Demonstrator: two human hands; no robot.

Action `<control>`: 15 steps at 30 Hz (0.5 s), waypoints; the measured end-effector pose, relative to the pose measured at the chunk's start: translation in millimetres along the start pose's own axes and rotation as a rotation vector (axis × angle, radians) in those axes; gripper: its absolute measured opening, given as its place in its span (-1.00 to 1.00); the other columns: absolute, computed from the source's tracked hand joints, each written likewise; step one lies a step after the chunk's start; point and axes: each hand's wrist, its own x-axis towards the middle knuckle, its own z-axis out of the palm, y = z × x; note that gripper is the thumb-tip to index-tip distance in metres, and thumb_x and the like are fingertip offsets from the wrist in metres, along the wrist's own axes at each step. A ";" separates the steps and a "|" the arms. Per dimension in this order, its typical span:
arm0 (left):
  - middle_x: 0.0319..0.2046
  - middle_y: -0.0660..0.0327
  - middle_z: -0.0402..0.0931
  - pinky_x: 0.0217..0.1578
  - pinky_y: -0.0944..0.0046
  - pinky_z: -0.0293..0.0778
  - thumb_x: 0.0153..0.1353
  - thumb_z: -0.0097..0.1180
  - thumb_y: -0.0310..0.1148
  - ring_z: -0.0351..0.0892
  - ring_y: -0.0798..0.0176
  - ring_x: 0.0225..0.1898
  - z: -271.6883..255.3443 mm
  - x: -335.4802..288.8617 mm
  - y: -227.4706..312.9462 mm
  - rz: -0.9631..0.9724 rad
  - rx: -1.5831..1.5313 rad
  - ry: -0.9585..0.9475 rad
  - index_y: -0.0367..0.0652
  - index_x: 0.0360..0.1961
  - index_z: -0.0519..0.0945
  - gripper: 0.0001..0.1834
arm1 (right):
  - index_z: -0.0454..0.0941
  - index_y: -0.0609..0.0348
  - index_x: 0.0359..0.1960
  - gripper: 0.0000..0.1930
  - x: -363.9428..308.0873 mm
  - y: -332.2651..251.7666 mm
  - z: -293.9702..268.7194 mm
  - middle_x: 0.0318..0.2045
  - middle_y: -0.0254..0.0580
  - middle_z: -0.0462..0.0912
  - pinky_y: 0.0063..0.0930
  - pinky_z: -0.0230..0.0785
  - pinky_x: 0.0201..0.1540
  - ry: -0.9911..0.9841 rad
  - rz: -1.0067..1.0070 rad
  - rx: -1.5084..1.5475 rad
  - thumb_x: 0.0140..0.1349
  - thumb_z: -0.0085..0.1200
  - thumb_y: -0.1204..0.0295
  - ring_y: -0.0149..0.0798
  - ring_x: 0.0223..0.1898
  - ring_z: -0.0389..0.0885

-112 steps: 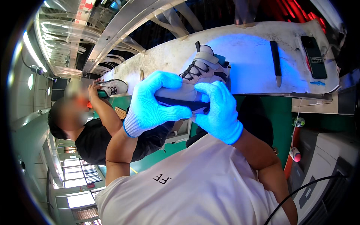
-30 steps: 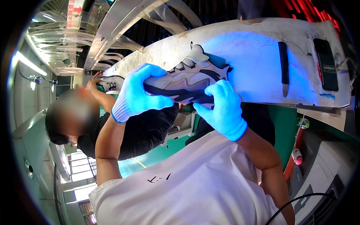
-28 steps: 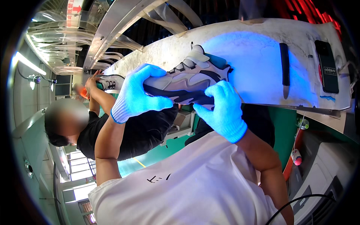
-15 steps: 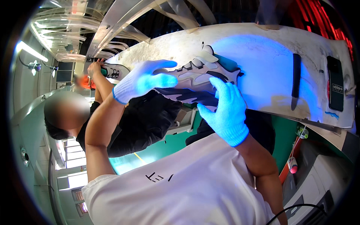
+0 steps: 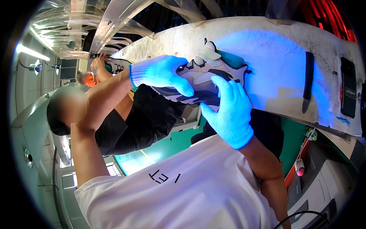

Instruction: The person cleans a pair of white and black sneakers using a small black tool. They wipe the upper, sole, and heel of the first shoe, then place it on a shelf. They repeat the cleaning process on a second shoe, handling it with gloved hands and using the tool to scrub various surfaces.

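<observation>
Since half a second ago, the left hand [image 5: 160, 72] has come inward along the forefoot to the laces, while the right hand [image 5: 228, 110] keeps its place near the heel. Both wear knit gloves, lit bright blue. Left fingers reach the laces, the thumb parted from them along the side; right fingers are bent over the rear side panel, the thumb apart near the sole. Whether either hand clasps or merely rests cannot be told.

Between them the shoe [image 5: 202, 78] lies at the near edge of the bench [image 5: 267, 57], toe leftward, heel rightward, side uppermost. Its upper is pale grey with smooth, overlapping panels and a dark insert; the sole [image 5: 198, 97] is dark and wavy-edged, the collar [image 5: 230, 59] teal, with a dark loop above the tongue.

Much of the toe is covered by the left hand, part of the rear sole by the right; the underside and far side are out of sight.
</observation>
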 end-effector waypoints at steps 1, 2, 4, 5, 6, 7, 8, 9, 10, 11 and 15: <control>-0.04 -0.10 0.79 0.07 0.08 0.64 -0.03 0.63 0.28 0.81 -0.03 -0.03 0.5 -0.2 2.9 0.006 -0.041 0.010 -0.38 0.18 0.69 -0.01 | 0.51 0.07 0.35 -0.11 -0.5 -0.1 0.1 -0.21 -0.16 0.57 -0.07 0.50 -0.16 -0.005 0.005 0.000 -0.10 0.68 0.41 -0.03 -0.19 0.59; -0.04 -0.09 0.79 0.07 0.08 0.64 -0.03 0.63 0.26 0.81 -0.02 -0.03 0.9 -1.2 3.2 0.013 -0.040 0.017 -0.38 0.17 0.69 -0.02 | 0.51 0.06 0.35 -0.11 -1.5 0.0 0.5 -0.22 -0.17 0.57 -0.07 0.50 -0.16 -0.009 0.010 -0.001 -0.10 0.68 0.41 -0.04 -0.20 0.59; -0.04 -0.08 0.79 0.07 0.09 0.64 -0.03 0.65 0.23 0.80 -0.01 -0.04 2.8 -2.1 2.1 0.027 -0.038 0.029 -0.37 0.17 0.69 -0.04 | 0.51 0.06 0.36 -0.11 -1.3 0.1 0.5 -0.23 -0.19 0.57 -0.08 0.50 -0.16 -0.006 0.014 -0.001 -0.11 0.67 0.41 -0.05 -0.21 0.59; -0.05 -0.07 0.79 0.07 0.09 0.64 -0.02 0.66 0.20 0.80 0.00 -0.04 5.0 -1.3 1.5 0.058 -0.059 0.049 -0.37 0.17 0.68 -0.06 | 0.51 0.05 0.36 -0.10 0.3 0.4 0.4 -0.23 -0.20 0.57 -0.09 0.50 -0.16 0.001 0.013 -0.001 -0.11 0.67 0.41 -0.06 -0.21 0.59; -0.05 -0.06 0.79 0.07 0.10 0.64 -0.01 0.67 0.18 0.80 0.00 -0.04 7.6 -0.2 0.8 0.090 -0.081 0.070 -0.36 0.18 0.67 -0.07 | 0.51 0.05 0.36 -0.10 1.2 0.3 0.2 -0.23 -0.21 0.57 -0.10 0.51 -0.16 0.007 0.012 -0.002 -0.11 0.67 0.42 -0.07 -0.21 0.59; -0.05 -0.05 0.79 0.07 0.10 0.64 0.00 0.67 0.15 0.80 0.01 -0.04 9.6 0.1 1.0 0.119 -0.105 0.090 -0.36 0.18 0.67 -0.08 | 0.51 0.05 0.37 -0.10 0.7 0.1 -0.1 -0.22 -0.21 0.57 -0.10 0.51 -0.16 0.000 0.021 0.004 -0.11 0.67 0.41 -0.07 -0.21 0.59; -0.05 -0.04 0.79 0.08 0.10 0.64 0.01 0.68 0.14 0.80 0.02 -0.04 9.5 -1.3 2.8 0.109 -0.091 0.082 -0.36 0.20 0.66 -0.08 | 0.51 0.04 0.37 -0.10 0.1 -0.3 -0.3 -0.22 -0.21 0.57 -0.10 0.51 -0.16 -0.007 0.030 0.010 -0.11 0.67 0.41 -0.08 -0.21 0.59; -0.04 -0.04 0.79 0.08 0.10 0.64 0.01 0.68 0.12 0.80 0.02 -0.04 8.5 -3.5 5.5 0.100 -0.078 0.074 -0.35 0.21 0.65 -0.09 | 0.51 0.04 0.37 -0.10 -0.5 -0.8 -0.6 -0.21 -0.21 0.58 -0.10 0.51 -0.16 -0.015 0.039 0.015 -0.11 0.67 0.41 -0.09 -0.21 0.59; -0.04 -0.03 0.79 0.08 0.11 0.64 0.02 0.68 0.11 0.80 0.03 -0.04 7.5 -4.1 7.3 0.097 -0.066 0.069 -0.35 0.22 0.64 -0.09 | 0.51 0.04 0.38 -0.10 -0.7 -0.4 -0.6 -0.21 -0.21 0.58 -0.10 0.52 -0.16 -0.014 0.039 0.020 -0.10 0.67 0.40 -0.09 -0.21 0.59; -0.07 -0.03 0.79 0.08 0.10 0.65 0.04 0.68 0.12 0.79 0.03 -0.06 9.1 -3.5 4.8 0.116 -0.040 0.074 -0.36 0.25 0.59 -0.06 | 0.51 0.04 0.38 -0.10 -1.4 0.3 0.2 -0.21 -0.20 0.58 -0.10 0.52 -0.16 -0.015 0.039 0.024 -0.10 0.68 0.40 -0.09 -0.21 0.59; -0.07 -0.11 0.77 0.10 0.07 0.64 0.05 0.69 0.08 0.80 -0.03 -0.01 -1.6 1.2 38.3 -0.139 -0.194 -0.172 -0.38 0.29 0.52 -0.02 | 0.43 0.14 0.42 -0.12 6.6 5.1 -3.3 -0.03 0.01 0.61 0.02 0.58 -0.08 -0.078 0.062 0.049 0.05 0.64 0.31 0.11 0.02 0.64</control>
